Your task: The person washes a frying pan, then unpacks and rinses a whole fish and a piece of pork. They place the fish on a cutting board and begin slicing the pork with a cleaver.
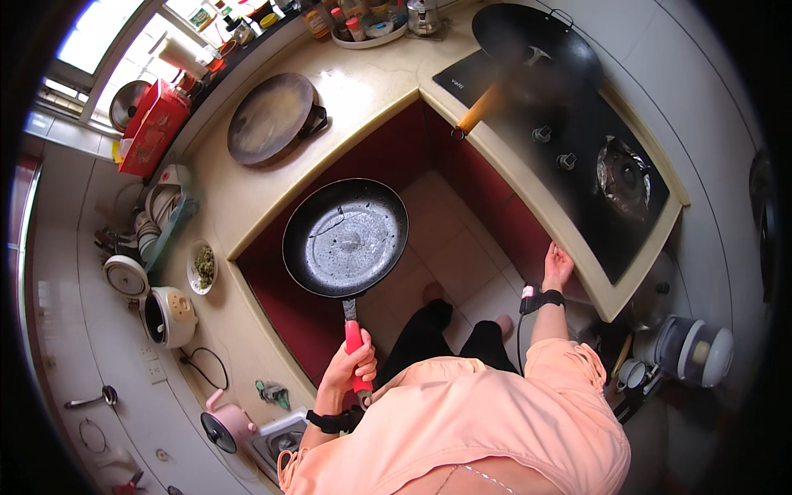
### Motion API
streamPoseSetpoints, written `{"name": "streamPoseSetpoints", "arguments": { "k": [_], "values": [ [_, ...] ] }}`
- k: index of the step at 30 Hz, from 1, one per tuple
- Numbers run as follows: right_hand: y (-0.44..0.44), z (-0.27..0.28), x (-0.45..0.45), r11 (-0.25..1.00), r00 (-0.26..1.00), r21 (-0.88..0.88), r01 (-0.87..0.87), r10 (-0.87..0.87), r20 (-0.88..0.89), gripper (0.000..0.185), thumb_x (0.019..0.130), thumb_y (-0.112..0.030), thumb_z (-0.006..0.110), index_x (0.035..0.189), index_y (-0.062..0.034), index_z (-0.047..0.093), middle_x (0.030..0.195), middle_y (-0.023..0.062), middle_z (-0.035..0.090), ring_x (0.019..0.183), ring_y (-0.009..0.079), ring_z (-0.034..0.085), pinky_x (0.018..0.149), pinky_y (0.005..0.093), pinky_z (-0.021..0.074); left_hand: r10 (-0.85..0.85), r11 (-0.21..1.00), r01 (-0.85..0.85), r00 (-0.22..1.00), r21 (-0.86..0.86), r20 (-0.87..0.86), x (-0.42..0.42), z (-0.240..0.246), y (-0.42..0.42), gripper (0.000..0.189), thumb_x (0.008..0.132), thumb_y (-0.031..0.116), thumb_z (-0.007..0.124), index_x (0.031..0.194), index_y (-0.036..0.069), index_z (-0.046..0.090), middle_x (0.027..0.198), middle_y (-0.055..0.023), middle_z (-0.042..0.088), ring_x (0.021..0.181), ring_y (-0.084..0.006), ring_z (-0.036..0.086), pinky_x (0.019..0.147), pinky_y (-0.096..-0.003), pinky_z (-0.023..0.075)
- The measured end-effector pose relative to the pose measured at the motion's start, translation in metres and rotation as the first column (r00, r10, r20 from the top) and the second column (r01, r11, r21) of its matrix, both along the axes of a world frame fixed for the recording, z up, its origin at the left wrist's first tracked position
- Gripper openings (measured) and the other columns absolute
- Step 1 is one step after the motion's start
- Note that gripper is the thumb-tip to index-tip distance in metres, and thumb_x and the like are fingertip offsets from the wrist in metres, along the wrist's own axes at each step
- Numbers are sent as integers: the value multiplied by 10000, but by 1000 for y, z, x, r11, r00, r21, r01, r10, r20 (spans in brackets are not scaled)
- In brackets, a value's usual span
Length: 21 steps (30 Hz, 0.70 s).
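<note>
My left hand (351, 366) is wrapped around the red handle of a black frying pan (346, 238). The pan is held over the floor between the counters, its wet-looking inside facing up. My right hand (558, 266) is at the front edge of the stove counter, fingers spread and palm partly turned up; it holds nothing visible. Beyond it, a black wok (569, 46) stands on the far burner of the black gas stove (594, 216), with haze over it. A wooden handle (479, 111) reaches from the wok past the counter edge.
A round wooden chopping board (271, 120) lies on the counter (365, 74). Along the left stand a bowl of chopped greens (204, 269), a rice cooker (172, 317), a dish rack (170, 226) and a pink electric pot (226, 427). A sink (266, 436) is near my left elbow.
</note>
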State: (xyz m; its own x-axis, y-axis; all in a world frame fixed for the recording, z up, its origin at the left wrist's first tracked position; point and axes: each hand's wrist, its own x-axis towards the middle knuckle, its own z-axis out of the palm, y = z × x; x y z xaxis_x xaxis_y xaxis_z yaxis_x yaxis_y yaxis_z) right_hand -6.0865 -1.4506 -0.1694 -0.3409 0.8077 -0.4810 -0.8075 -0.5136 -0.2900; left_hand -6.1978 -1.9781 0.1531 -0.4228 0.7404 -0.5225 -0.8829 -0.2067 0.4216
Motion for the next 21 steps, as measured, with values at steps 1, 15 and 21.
{"name": "streamPoseSetpoints", "arguments": {
  "k": [1, 15, 21],
  "values": [
    [1, -1, 0, 1000, 999, -16, -14, 13, -38, 380, 702, 137, 494, 1050, 39, 611, 1123, 161, 636, 1108, 312, 577, 1005, 433, 445, 12, 999, -11, 1000, -44, 9, -6, -1, -2, 113, 957, 161, 551, 989, 137, 444, 599, 50, 327, 439, -43, 311, 416, -208, 316],
    [-123, 78, 99, 866, 849, -311, -391, 470, 241, 190, 835, -155, 660, 945, -57, 539, 949, 71, 567, 942, 216, 549, 823, 340, 482, -362, 914, 382, 921, -141, 144, 12, -39, 64, 159, 942, 188, 587, 923, 125, 442, 614, 43, 369, 464, -56, 359, 453, -228, 376],
    [-144, 124, 187, 550, 358, -242, -799, 759, 545, 326, 853, -307, 700, 1058, -73, 605, 1015, 17, 624, 930, 130, 563, 815, 286, 425, -515, 845, 533, 831, -38, 207, 42, -68, 128, 175, 943, 203, 593, 912, 123, 441, 624, 48, 382, 475, -52, 373, 453, -221, 389]
  ]
}}
